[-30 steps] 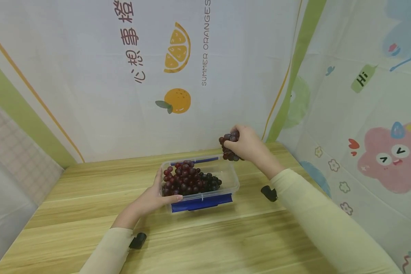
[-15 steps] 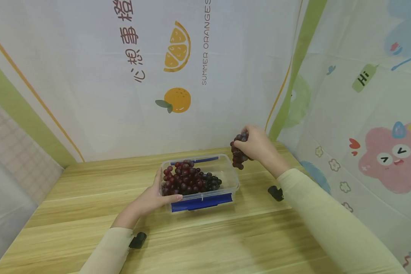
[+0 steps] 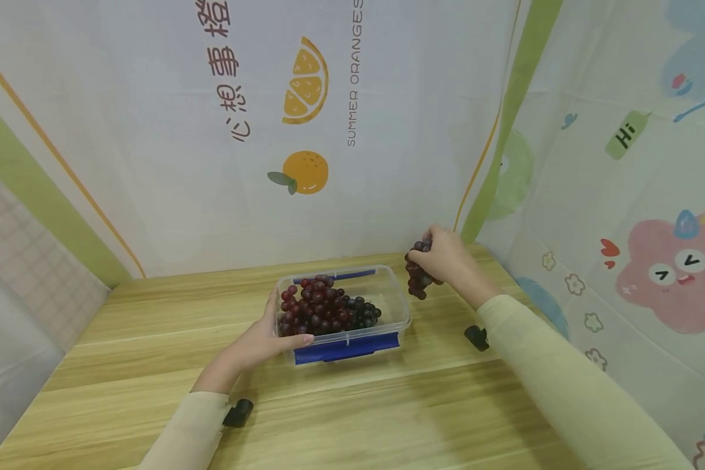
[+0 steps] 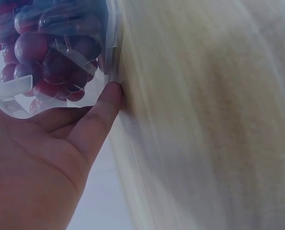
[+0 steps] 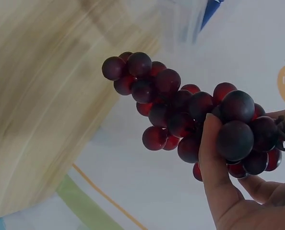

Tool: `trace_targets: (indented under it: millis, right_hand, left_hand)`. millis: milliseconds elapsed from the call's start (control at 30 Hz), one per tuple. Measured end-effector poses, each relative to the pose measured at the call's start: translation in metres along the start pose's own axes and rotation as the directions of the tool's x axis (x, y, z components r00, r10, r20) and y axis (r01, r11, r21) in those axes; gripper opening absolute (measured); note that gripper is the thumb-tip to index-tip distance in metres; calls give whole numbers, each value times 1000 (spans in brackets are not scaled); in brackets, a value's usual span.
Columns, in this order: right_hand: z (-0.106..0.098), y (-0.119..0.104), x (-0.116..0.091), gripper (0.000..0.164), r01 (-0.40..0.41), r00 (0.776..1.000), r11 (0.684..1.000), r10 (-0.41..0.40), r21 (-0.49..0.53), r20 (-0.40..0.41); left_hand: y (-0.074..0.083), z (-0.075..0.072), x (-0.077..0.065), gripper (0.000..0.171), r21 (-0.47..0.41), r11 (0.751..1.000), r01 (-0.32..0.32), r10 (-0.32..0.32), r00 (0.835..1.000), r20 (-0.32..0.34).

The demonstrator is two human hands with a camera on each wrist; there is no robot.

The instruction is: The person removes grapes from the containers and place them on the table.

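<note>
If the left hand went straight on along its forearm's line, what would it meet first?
Most likely the clear plastic container: the left hand appears to rest against its corner. Dark red grapes lie beyond that wall, inside. Some finger contact is hidden.

Behind the wooden table [image 3: 341,411], a hanging white cloth [image 3: 399,183] bearing printed orange [image 3: 305,172] and orange slice [image 3: 305,86]; to the right, another cloth [image 3: 646,183] showing a smiling pink flower [image 3: 675,297].

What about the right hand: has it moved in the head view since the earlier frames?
Yes: judged against the printed orange, the right hand has shifted rightward and slightly down in the picture.
</note>
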State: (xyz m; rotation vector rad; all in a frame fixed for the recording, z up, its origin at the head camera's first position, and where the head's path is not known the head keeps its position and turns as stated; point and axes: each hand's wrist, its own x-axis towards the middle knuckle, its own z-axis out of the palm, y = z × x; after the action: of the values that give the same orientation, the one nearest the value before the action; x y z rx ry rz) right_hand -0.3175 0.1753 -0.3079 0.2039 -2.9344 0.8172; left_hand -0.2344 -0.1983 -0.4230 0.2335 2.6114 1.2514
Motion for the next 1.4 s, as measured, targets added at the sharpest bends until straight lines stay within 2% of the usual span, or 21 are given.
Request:
trace_targets:
  millis: [300, 500, 833, 1067, 1267, 1400]
  right_hand:
    - [15, 14, 4, 36, -23, 999, 1000, 24, -18, 27]
    - [23, 21, 6, 39, -25, 999, 999, 26, -33, 29]
    - [29, 30, 7, 41, -24, 999, 997, 26, -76, 23]
    - [32, 40, 9, 42, -58, 996, 993, 65, -98, 62]
    - [38, 51, 9, 48, -56, 992, 987, 72, -147, 103]
    - [43, 59, 9, 48, -61, 988, 988, 80, -145, 129]
  left_hand:
    - [-2, 2, 1, 138, -3, 1000, -4, 4, 1000, -4]
    - [-1, 3, 0, 139, 10, 1000, 17, -17, 1000, -19]
    - [0, 3, 1, 140, 16, 1000, 25, -24, 999, -31]
    - [1, 2, 0, 140, 11, 1000, 19, -19, 999, -29]
    - [1, 2, 0, 139, 4, 1000, 10, -10, 1000, -28]
    - [2, 2, 0, 138, -5, 1000, 13, -13, 1000, -21]
